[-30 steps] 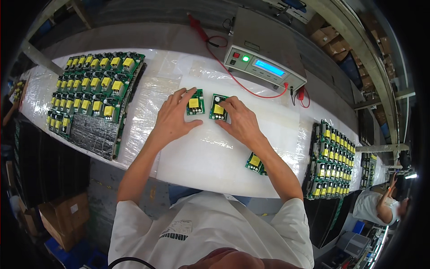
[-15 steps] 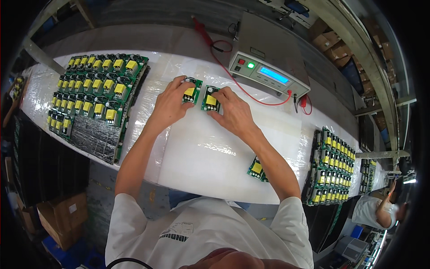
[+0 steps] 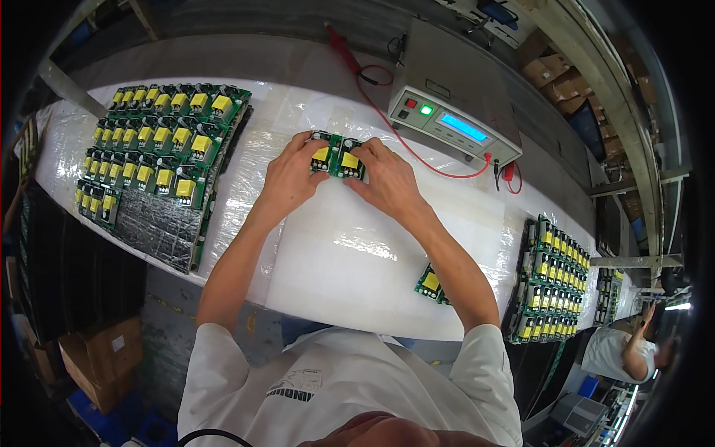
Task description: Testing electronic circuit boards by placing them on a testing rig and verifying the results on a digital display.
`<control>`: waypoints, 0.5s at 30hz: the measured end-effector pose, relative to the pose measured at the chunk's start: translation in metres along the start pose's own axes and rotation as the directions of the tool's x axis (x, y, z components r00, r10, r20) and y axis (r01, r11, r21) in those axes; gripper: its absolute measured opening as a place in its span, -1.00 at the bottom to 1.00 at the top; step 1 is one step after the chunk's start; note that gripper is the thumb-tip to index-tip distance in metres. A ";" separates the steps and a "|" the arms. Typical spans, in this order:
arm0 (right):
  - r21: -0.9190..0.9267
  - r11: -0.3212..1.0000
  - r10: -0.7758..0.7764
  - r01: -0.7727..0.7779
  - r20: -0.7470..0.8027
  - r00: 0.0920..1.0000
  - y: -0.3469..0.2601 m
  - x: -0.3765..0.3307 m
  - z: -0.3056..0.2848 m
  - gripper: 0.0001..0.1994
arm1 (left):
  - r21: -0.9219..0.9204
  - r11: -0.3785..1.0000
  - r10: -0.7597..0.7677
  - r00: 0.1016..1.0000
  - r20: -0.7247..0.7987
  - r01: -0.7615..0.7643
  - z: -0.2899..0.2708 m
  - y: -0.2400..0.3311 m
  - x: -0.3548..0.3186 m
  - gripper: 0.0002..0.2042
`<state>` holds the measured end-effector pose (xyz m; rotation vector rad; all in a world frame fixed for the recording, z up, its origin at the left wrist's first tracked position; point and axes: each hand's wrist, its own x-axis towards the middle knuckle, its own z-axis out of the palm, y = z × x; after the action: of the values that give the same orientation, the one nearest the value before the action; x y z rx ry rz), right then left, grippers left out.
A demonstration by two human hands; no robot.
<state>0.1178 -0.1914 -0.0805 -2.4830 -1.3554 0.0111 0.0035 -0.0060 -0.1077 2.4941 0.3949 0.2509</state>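
Observation:
My left hand (image 3: 287,177) grips a small green circuit board (image 3: 319,154) with a yellow transformer, fingers over its far edge and thumb at its near side. A matching circuit board (image 3: 348,159) is held by my right hand (image 3: 392,179) in the same way. The two boards lie side by side on the white sheet, their inner edges meeting or nearly so. Parts of both boards are hidden by my fingers. Partly covered by my right forearm, another board (image 3: 428,283) lies nearer to me.
A grey bench tester (image 3: 456,82) with a lit blue display stands beyond my right hand, its red lead running to a red probe (image 3: 341,51). Rows of boards fill a black-surfaced panel (image 3: 160,227) at left and a stack (image 3: 555,279) at right. Another person (image 3: 618,350) is far right.
The gap between the two held boards has closed; the right-hand board moved left and slightly toward me against the other. Both hands keep their grip.

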 end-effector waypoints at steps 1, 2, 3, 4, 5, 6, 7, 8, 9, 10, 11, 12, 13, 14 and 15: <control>-0.006 1.000 0.003 -0.003 0.003 1.000 0.000 0.000 -0.001 -0.56 | 0.001 1.000 -0.002 1.000 0.001 0.002 0.000 0.000 -0.001 -0.45; -0.011 1.000 0.006 -0.006 0.006 1.000 -0.001 0.000 -0.002 -0.56 | 0.002 1.000 -0.004 1.000 0.001 0.004 0.001 0.001 -0.002 -0.44; -0.016 1.000 0.009 -0.009 0.008 1.000 0.000 0.000 -0.001 -0.56 | 0.004 1.000 -0.007 1.000 0.002 0.007 0.001 0.001 -0.002 -0.44; -0.020 1.000 0.009 -0.008 0.010 1.000 -0.001 0.000 -0.002 -0.56 | 0.001 1.000 -0.007 1.000 0.001 0.007 0.001 0.001 -0.003 -0.44; -0.026 1.000 0.005 -0.005 0.008 1.000 0.000 0.000 -0.002 -0.56 | 0.003 1.000 -0.002 1.000 -0.003 0.002 0.002 0.001 -0.003 -0.43; -0.031 1.000 0.001 -0.001 0.006 1.000 0.000 -0.001 -0.002 -0.56 | 0.005 1.000 0.004 1.000 -0.006 -0.004 0.003 0.001 -0.003 -0.43; -0.036 0.999 -0.002 0.002 0.005 1.000 0.000 -0.001 -0.002 -0.57 | 0.008 1.000 0.009 1.000 -0.009 -0.009 0.003 0.001 -0.003 -0.43; -0.040 0.999 -0.005 0.005 0.004 1.000 0.001 -0.002 -0.002 -0.57 | 0.011 1.000 0.014 1.000 -0.012 -0.014 0.004 0.001 -0.003 -0.42; -0.040 0.999 -0.007 0.008 0.005 1.000 0.000 -0.001 -0.001 -0.57 | 0.010 1.000 0.011 1.000 -0.013 -0.011 0.005 0.000 -0.003 -0.42; -0.038 0.999 -0.008 0.008 0.004 1.000 0.000 -0.001 0.000 -0.57 | 0.011 1.000 0.019 1.000 -0.019 -0.019 0.005 -0.001 -0.003 -0.42; -0.037 0.999 -0.008 0.008 0.003 1.000 0.000 0.000 0.000 -0.57 | 0.012 1.000 0.027 0.999 -0.025 -0.027 0.006 -0.001 -0.003 -0.41; -0.036 0.999 -0.007 0.007 0.001 1.000 0.000 0.000 0.001 -0.56 | 0.013 0.999 0.036 0.999 -0.030 -0.035 0.006 -0.002 -0.003 -0.41; -0.034 0.999 -0.006 0.006 0.000 1.000 0.000 0.000 0.001 -0.56 | 0.015 0.999 0.044 0.998 -0.036 -0.044 0.007 -0.003 -0.004 -0.41; -0.033 0.999 -0.008 0.008 0.000 1.000 0.000 0.000 0.001 -0.56 | 0.015 0.999 0.043 0.998 -0.036 -0.042 0.007 -0.003 -0.004 -0.41; -0.036 0.999 -0.005 0.005 0.003 1.000 -0.001 0.000 0.000 -0.56 | 0.013 0.999 0.049 0.998 -0.043 -0.049 0.007 -0.003 -0.005 -0.39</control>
<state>0.1170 -0.1903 -0.0805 -2.5106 -1.3745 -0.0108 0.0005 -0.0092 -0.1157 2.5163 0.3547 0.3240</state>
